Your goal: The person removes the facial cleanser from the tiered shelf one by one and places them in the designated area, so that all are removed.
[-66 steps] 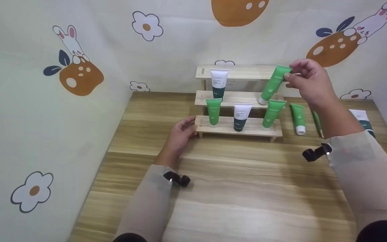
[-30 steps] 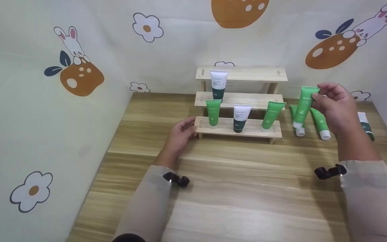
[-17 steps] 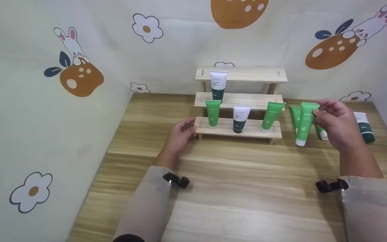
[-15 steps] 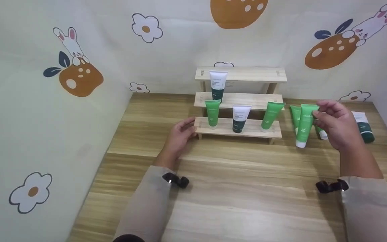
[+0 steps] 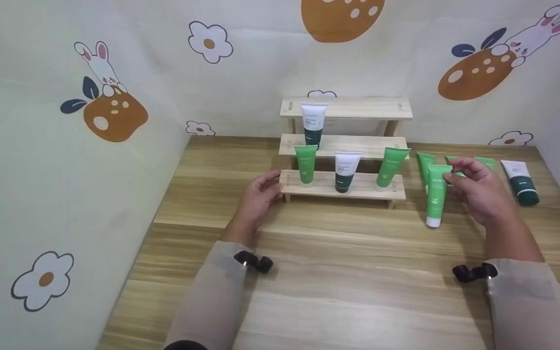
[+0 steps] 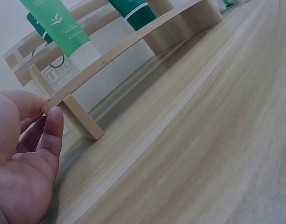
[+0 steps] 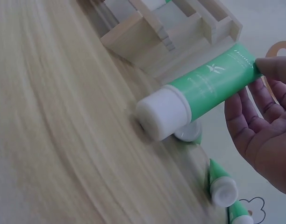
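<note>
The left hand (image 5: 256, 199) pinches the three-tier wooden rack (image 5: 358, 143) at its eight o'clock. Beyond its four o'clock, the right hand (image 5: 479, 192) pinches a green squeeze tube (image 5: 436, 194), cap downward, together partly hiding three green tubes (image 5: 425, 167).

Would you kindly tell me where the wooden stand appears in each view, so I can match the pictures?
Head: the wooden stand is right of centre, the left hand touching its left end.
Left wrist: the wooden stand fills the upper left, slanting from that hand toward the upper right.
Right wrist: the wooden stand spans top middle to right, beyond the green tube.
Shared landmark: the wood-grain tabletop.
</note>
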The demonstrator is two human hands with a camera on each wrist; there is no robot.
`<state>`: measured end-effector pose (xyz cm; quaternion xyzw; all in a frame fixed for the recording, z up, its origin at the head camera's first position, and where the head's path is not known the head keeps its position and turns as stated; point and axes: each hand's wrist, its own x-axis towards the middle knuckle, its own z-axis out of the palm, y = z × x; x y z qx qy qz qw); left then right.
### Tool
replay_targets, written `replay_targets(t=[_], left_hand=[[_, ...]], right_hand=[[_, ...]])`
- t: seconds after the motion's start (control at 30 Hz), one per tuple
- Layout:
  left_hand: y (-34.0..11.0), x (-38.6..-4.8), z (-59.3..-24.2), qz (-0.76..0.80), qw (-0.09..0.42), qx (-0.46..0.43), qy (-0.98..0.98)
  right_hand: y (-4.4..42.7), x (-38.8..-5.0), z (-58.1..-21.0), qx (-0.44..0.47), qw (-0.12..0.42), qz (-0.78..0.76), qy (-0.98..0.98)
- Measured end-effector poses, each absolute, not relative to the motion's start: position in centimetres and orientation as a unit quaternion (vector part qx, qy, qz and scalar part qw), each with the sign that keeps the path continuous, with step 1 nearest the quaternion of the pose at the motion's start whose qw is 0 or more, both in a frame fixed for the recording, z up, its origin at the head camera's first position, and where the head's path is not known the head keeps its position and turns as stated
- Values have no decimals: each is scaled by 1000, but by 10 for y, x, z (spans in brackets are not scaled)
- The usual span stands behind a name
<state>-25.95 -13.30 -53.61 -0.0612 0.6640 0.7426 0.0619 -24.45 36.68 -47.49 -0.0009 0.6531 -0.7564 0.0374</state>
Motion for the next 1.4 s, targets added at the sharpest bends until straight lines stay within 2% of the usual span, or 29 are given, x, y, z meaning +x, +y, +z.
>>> replay_targets(t=[0.53, 0.8, 1.1, 1.23, 1.4], left_hand=[[-133, -260, -537, 753, 61, -51, 653], [-133, -259, -537, 750, 57, -51, 657], [-133, -258, -536, 758, 57, -47, 648], [-133, -258, -536, 765, 54, -39, 640], [-133, -258, -536, 766, 54, -42, 639]], right_hand=[[369, -246, -491, 16, 68, -630, 773], [365, -248, -499, 5, 111, -570, 814], [365, -246, -506, -28, 122, -592, 796], [364, -245, -507, -33, 144, -633, 760], [363, -244, -507, -32, 168, -609, 775]])
